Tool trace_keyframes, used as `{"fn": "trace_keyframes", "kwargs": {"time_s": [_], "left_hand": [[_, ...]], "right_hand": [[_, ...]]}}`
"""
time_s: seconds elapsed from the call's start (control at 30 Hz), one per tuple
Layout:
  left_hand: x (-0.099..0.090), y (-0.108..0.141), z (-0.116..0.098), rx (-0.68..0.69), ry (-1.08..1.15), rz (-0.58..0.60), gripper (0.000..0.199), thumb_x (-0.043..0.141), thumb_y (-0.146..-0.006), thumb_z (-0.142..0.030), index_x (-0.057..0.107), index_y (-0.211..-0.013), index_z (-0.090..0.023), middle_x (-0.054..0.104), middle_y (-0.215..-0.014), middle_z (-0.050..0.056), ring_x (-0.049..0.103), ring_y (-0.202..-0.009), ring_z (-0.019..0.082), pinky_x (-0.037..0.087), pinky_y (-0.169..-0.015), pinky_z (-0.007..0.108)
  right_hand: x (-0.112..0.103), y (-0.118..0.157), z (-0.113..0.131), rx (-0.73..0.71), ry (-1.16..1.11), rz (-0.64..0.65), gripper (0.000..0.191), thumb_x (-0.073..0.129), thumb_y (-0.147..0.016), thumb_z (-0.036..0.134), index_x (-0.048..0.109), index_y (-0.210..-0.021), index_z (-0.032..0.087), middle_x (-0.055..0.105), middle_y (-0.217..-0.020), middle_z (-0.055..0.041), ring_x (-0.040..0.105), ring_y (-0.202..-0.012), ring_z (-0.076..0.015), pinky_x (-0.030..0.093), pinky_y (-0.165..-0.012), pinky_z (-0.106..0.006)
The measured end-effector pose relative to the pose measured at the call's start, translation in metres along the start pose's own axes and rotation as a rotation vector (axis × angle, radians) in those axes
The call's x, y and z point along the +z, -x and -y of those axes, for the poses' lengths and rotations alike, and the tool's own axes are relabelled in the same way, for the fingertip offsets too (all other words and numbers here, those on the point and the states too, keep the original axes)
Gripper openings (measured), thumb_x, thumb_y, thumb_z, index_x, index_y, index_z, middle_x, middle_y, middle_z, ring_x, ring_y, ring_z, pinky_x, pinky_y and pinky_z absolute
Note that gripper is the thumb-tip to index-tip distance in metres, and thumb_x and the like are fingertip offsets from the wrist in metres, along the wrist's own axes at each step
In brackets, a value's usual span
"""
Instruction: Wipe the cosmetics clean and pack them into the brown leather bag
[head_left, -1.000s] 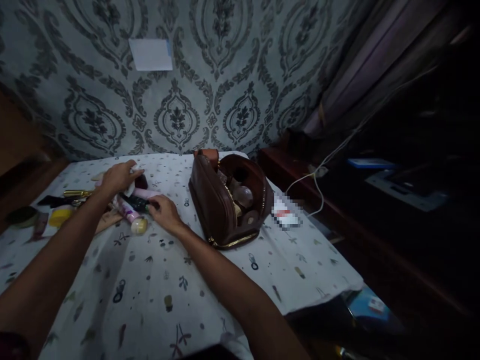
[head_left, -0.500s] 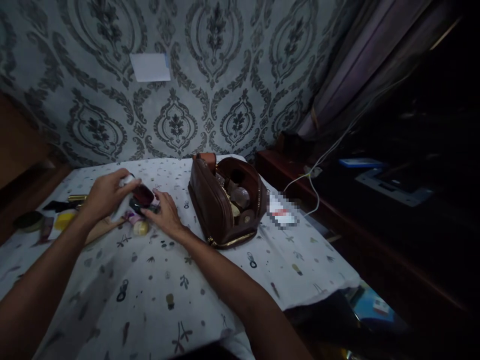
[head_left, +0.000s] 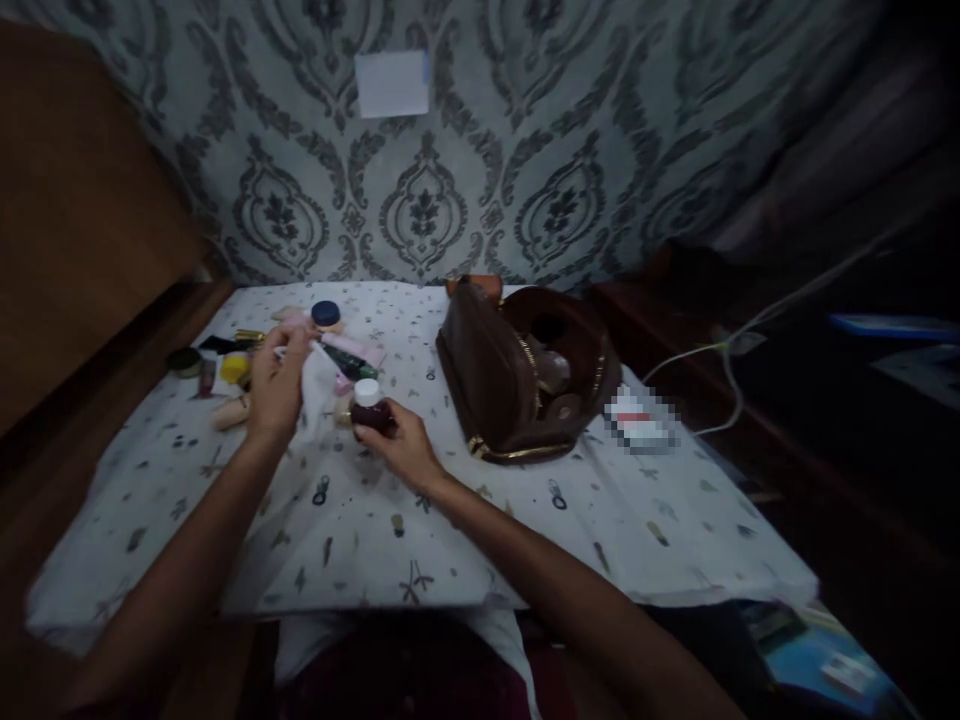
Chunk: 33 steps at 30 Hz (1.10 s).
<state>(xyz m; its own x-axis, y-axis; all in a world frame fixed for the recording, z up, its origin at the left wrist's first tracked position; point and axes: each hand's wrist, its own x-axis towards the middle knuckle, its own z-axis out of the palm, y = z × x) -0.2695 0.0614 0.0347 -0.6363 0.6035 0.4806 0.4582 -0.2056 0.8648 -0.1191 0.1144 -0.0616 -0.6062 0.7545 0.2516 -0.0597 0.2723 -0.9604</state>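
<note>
A dark red bottle with a white cap [head_left: 369, 405] is gripped by my right hand [head_left: 405, 443], near the middle of the cloth-covered table. My left hand [head_left: 279, 385] is closed on a thin white cloth [head_left: 318, 392] that hangs down beside the bottle. Around and behind my left hand lie a blue-lidded jar [head_left: 326, 317], a green tube [head_left: 351, 360], a yellow-capped item [head_left: 235, 368] and a dark round container [head_left: 184, 361]. To the right stands an open brown bag [head_left: 495, 385] with a clear roundish object [head_left: 553, 372] inside.
A blurred white object [head_left: 641, 420] lies right of the bag, near a white cable [head_left: 686, 352]. Behind the table [head_left: 465, 560] rises a patterned wall [head_left: 480, 200] with a white card [head_left: 392, 84]. Brown furniture [head_left: 82, 190] borders the left side.
The view has shifted left. The dark red bottle is now upright in my right hand, apart from my left hand. My left hand has moved away with the white cloth, and the blue-lidded jar shows.
</note>
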Motion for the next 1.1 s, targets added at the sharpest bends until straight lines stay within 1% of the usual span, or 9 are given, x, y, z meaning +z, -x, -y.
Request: {"fn": "trace_keyframes", "kwargs": {"time_s": [0.13, 0.27, 0.33, 0.4, 0.53, 0.7, 0.8, 0.93, 1.1], "left_hand": [[0.016, 0.026, 0.014, 0.032, -0.020, 0.034, 0.030, 0.051, -0.095, -0.050, 0.059, -0.097, -0.022, 0.061, -0.093, 0.004, 0.056, -0.085, 0.019, 0.046, -0.076, 0.030], [0.025, 0.053, 0.019, 0.274, -0.145, 0.361, 0.029, 0.053, -0.095, -0.046, 0.061, -0.102, -0.019, 0.062, -0.099, 0.006, 0.058, -0.094, 0.021, 0.047, -0.085, 0.033], [0.025, 0.059, 0.019, 0.400, -0.243, 0.455, 0.024, 0.051, -0.097, -0.039, 0.060, -0.101, -0.018, 0.061, -0.097, 0.007, 0.057, -0.095, 0.021, 0.046, -0.085, 0.033], [0.025, 0.061, 0.018, 0.426, -0.300, 0.422, 0.021, 0.048, -0.098, -0.035, 0.058, -0.094, -0.018, 0.059, -0.090, 0.006, 0.057, -0.089, 0.020, 0.046, -0.081, 0.032], [0.028, 0.058, 0.015, 0.360, -0.295, 0.365, 0.027, 0.043, -0.099, -0.034, 0.051, -0.078, -0.020, 0.054, -0.076, 0.002, 0.053, -0.076, 0.018, 0.043, -0.074, 0.030], [0.034, 0.060, 0.021, 0.064, -0.022, 0.315, 0.037, 0.039, -0.099, -0.047, 0.046, -0.073, -0.022, 0.046, -0.065, -0.002, 0.047, -0.064, 0.014, 0.040, -0.063, 0.025], [0.032, 0.060, 0.033, -0.063, 0.099, 0.272, 0.040, 0.035, -0.099, -0.055, 0.047, -0.079, -0.022, 0.050, -0.068, -0.002, 0.049, -0.064, 0.014, 0.042, -0.061, 0.024], [0.025, 0.060, 0.044, 0.008, 0.008, 0.290, 0.042, 0.038, -0.097, -0.056, 0.050, -0.079, -0.021, 0.053, -0.074, 0.000, 0.050, -0.071, 0.015, 0.042, -0.067, 0.026], [0.021, 0.065, 0.043, 0.075, -0.077, 0.345, 0.037, 0.037, -0.100, -0.049, 0.052, -0.082, -0.020, 0.051, -0.073, -0.001, 0.048, -0.071, 0.015, 0.039, -0.067, 0.027]], "right_hand": [[-0.003, 0.005, -0.007, 0.013, 0.191, 0.052, 0.021, 0.071, -0.074, 0.029, 0.067, -0.092, 0.018, 0.066, -0.086, -0.0024, 0.058, -0.081, -0.0190, 0.048, -0.076, -0.031], [-0.004, 0.004, -0.010, 0.003, 0.252, 0.068, 0.015, 0.066, -0.073, 0.022, 0.065, -0.087, 0.017, 0.065, -0.081, -0.0022, 0.058, -0.076, -0.0191, 0.047, -0.070, -0.030], [-0.004, 0.004, -0.010, -0.003, 0.260, 0.065, 0.016, 0.064, -0.072, 0.021, 0.064, -0.087, 0.016, 0.065, -0.080, -0.0025, 0.057, -0.075, -0.0195, 0.047, -0.068, -0.030], [-0.003, 0.004, -0.009, -0.028, 0.283, 0.063, 0.018, 0.063, -0.072, 0.020, 0.064, -0.089, 0.016, 0.065, -0.081, -0.0026, 0.057, -0.075, -0.0193, 0.047, -0.068, -0.030], [-0.003, 0.005, -0.008, -0.054, 0.319, 0.067, 0.020, 0.064, -0.074, 0.021, 0.064, -0.093, 0.017, 0.065, -0.083, -0.0026, 0.055, -0.075, -0.0190, 0.047, -0.069, -0.030], [-0.003, 0.005, -0.007, -0.055, 0.338, 0.108, 0.020, 0.067, -0.077, 0.026, 0.063, -0.095, 0.017, 0.065, -0.089, -0.0045, 0.057, -0.081, -0.0202, 0.047, -0.075, -0.032], [-0.003, 0.004, -0.007, -0.082, 0.318, 0.101, 0.026, 0.069, -0.078, 0.027, 0.062, -0.102, 0.018, 0.065, -0.096, -0.0060, 0.058, -0.090, -0.0219, 0.047, -0.083, -0.035], [-0.004, 0.005, -0.004, -0.122, 0.309, 0.056, 0.017, 0.064, -0.084, 0.031, 0.059, -0.095, 0.018, 0.062, -0.093, -0.0051, 0.057, -0.088, -0.0208, 0.047, -0.082, -0.034], [-0.010, 0.007, 0.002, -0.193, 0.338, -0.034, 0.013, 0.061, -0.082, 0.025, 0.057, -0.093, 0.020, 0.057, -0.094, -0.0046, 0.056, -0.087, -0.0206, 0.047, -0.080, -0.033]]}}
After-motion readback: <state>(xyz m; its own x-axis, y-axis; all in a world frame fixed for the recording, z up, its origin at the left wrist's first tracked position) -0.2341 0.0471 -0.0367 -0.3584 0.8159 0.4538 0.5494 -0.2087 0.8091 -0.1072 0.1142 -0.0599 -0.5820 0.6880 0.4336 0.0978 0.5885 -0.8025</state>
